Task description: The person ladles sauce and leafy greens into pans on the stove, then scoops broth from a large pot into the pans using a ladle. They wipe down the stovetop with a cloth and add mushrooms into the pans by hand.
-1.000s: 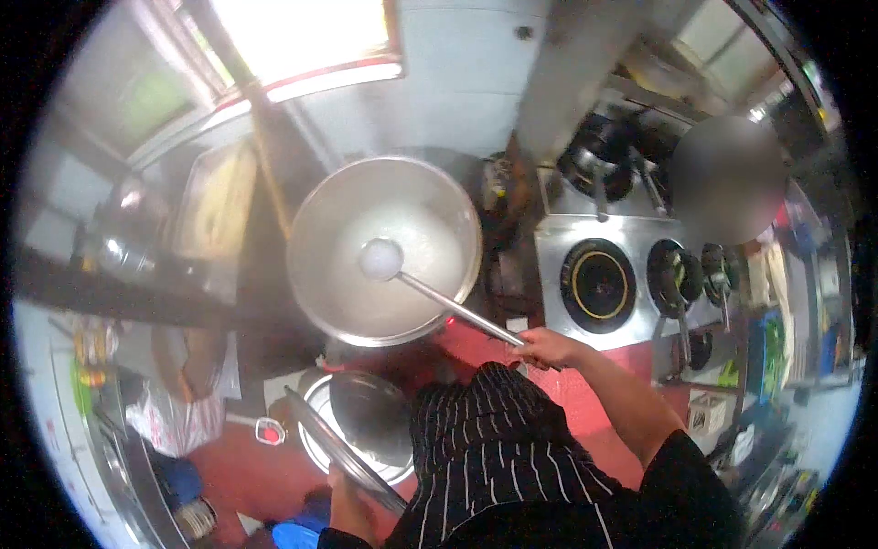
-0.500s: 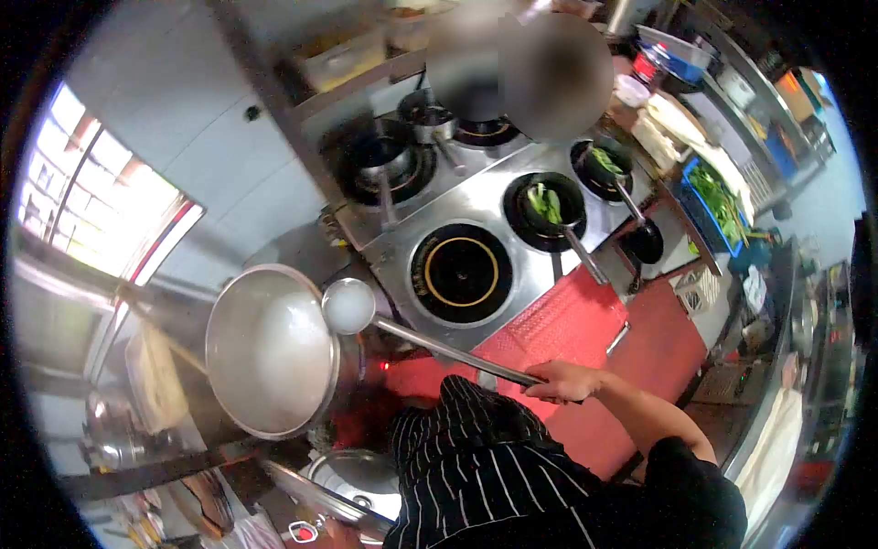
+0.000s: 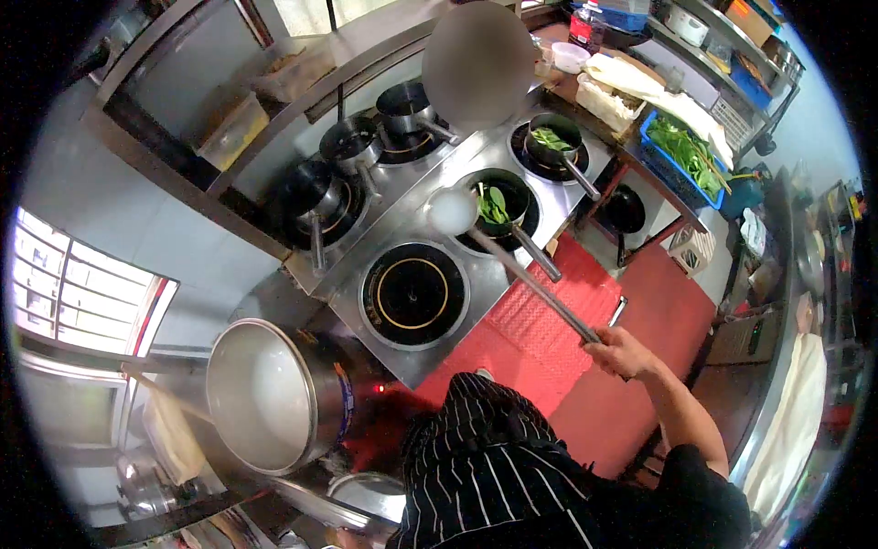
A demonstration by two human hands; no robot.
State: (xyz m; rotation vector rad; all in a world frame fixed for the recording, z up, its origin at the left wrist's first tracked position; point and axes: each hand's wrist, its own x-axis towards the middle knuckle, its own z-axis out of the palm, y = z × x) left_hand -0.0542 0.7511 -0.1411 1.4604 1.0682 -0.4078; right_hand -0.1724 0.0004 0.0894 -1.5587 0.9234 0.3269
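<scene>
My right hand [image 3: 624,354] is closed round the long handle of a ladle [image 3: 535,274]. The ladle's round bowl holds whitish liquid and hangs at the left rim of a small saucepan [image 3: 506,224] with green leaves in it. At the bottom edge my left hand [image 3: 347,538] is partly visible, at a metal pot lid [image 3: 334,512] seen nearly edge-on; its fingers are mostly hidden. To the left stands a large stockpot [image 3: 309,393] with whitish liquid inside. Another saucepan [image 3: 574,146] with greens sits on a farther burner.
A bare round burner [image 3: 413,295] lies at the front of the steel stove. Behind it stand several dark saucepans [image 3: 311,194]. A blue basket of leafy greens [image 3: 686,160] is at the right. Another person, blurred, stands beyond the stove. Red matting [image 3: 658,366] covers the floor.
My right hand has carried the ladle right and forward, from the stockpot's rim to the saucepan of greens. The view has shifted; my left hand stays low with the lid.
</scene>
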